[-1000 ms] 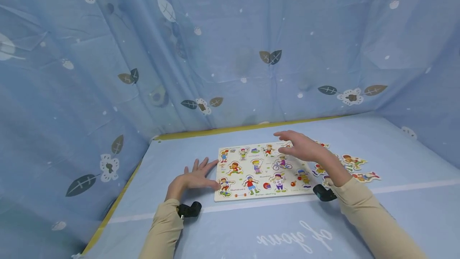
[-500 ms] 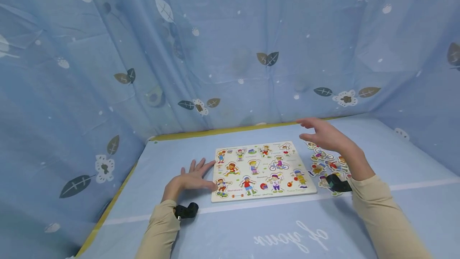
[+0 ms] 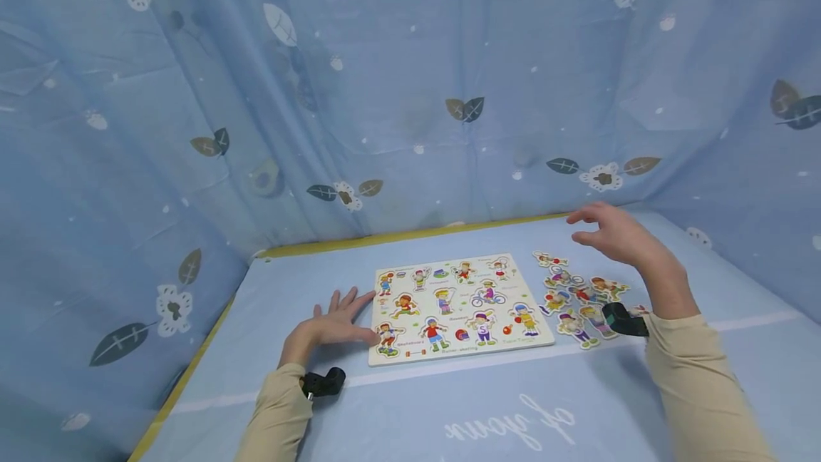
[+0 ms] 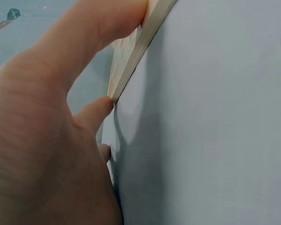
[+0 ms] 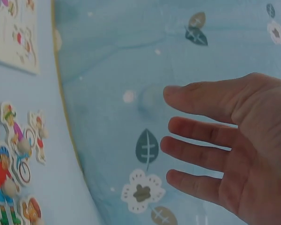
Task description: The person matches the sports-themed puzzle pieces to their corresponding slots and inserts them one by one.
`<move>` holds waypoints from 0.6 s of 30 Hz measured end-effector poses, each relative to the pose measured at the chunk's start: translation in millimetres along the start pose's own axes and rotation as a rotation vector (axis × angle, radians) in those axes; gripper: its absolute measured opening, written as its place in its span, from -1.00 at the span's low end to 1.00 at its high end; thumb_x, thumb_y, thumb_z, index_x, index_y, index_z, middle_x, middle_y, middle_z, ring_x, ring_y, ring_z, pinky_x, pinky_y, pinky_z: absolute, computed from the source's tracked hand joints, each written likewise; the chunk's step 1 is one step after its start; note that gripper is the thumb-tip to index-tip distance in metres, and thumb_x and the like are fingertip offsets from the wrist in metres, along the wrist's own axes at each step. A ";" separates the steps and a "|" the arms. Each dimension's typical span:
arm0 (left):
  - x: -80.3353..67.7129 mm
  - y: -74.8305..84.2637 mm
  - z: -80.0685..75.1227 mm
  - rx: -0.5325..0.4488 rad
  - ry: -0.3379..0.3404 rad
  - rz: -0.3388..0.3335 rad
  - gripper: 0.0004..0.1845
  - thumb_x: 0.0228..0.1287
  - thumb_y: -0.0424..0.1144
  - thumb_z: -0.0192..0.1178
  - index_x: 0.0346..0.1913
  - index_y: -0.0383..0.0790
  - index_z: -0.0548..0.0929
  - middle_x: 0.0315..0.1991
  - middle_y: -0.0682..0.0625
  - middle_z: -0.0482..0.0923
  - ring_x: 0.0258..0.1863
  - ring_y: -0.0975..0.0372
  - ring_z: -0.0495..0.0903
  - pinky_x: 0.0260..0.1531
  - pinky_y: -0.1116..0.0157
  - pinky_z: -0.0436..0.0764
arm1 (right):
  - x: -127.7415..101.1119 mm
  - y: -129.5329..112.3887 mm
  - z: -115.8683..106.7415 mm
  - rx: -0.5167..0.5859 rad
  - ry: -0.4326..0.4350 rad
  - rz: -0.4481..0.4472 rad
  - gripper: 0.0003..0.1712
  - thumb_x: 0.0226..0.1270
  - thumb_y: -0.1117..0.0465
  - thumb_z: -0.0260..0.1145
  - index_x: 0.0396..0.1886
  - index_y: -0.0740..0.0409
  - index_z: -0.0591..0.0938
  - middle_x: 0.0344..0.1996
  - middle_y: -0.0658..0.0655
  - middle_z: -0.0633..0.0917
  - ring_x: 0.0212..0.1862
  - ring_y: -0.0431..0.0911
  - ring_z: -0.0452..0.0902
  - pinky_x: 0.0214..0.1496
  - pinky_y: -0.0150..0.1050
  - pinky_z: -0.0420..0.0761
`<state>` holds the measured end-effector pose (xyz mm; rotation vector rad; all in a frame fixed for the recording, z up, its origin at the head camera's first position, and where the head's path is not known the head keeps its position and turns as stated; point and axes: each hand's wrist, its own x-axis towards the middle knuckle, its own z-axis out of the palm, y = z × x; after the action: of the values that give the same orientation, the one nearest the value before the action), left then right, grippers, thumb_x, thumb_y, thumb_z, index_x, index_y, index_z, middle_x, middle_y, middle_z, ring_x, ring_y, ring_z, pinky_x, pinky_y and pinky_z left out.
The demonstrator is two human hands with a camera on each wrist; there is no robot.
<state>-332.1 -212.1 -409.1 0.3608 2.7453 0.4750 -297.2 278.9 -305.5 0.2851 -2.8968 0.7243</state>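
Note:
A white puzzle board point(image 3: 423, 305) printed with children at sports lies flat mid-table in the head view. My left hand point(image 3: 330, 326) rests at its left end, fingers spread; in the left wrist view the thumb lies over the board edge point(image 4: 140, 47) and a fingertip touches its side. Loose sports-figure pieces point(image 3: 577, 330) lie scattered right of the board, some overlapping. Seen from the right wrist, several have round knobs, such as the red-shirted figure piece point(image 5: 3, 180). Above and behind this pile my right hand point(image 3: 618, 234) is raised, fingers apart and slightly bent, holding nothing.
A pale blue cloth point(image 3: 385, 412) with white lettering covers the table. Blue curtains point(image 3: 410, 91) with leaf and flower prints stand behind and at both sides. A yellow strip point(image 3: 410, 234) runs along the back edge. Black wrist cameras point(image 3: 323, 381) sit on both wrists.
My right hand has moved from above the board rightward to beyond the loose pieces, uncovering the board's right end. My left hand has stayed at the board's left end. The head view has shifted slightly.

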 end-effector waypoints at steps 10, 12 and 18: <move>-1.7 1.0 -0.3 -0.014 -0.006 0.007 0.19 -0.12 0.41 0.31 0.58 0.10 0.05 0.60 -0.24 -0.22 0.53 -0.27 -0.37 0.34 -0.41 -0.32 | -7.2 41.4 -1.0 0.014 -0.055 0.112 -0.56 0.40 0.25 0.20 0.15 0.49 0.53 0.12 0.55 0.50 0.17 0.43 0.37 0.12 0.32 0.48; -2.1 0.9 -0.4 -0.017 -0.009 0.008 0.18 -0.12 0.41 0.31 0.58 0.11 0.05 0.60 -0.24 -0.22 0.53 -0.27 -0.38 0.34 -0.41 -0.32 | -8.1 47.4 1.0 0.025 -0.066 0.136 -0.56 0.40 0.25 0.21 0.14 0.49 0.54 0.09 0.54 0.52 0.11 0.40 0.41 0.09 0.29 0.51; -0.7 0.3 -1.3 -0.013 -0.014 0.012 0.18 -0.10 0.41 0.30 0.59 0.11 0.03 0.60 -0.23 -0.23 0.53 -0.27 -0.38 0.34 -0.42 -0.32 | -8.1 58.5 7.3 0.066 -0.119 0.205 -0.55 0.39 0.25 0.22 0.16 0.47 0.52 0.07 0.52 0.52 0.05 0.34 0.44 0.07 0.26 0.53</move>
<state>-331.9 -212.4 -407.6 0.3757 2.7271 0.4917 -302.6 327.2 -339.7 0.0393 -3.0506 0.8638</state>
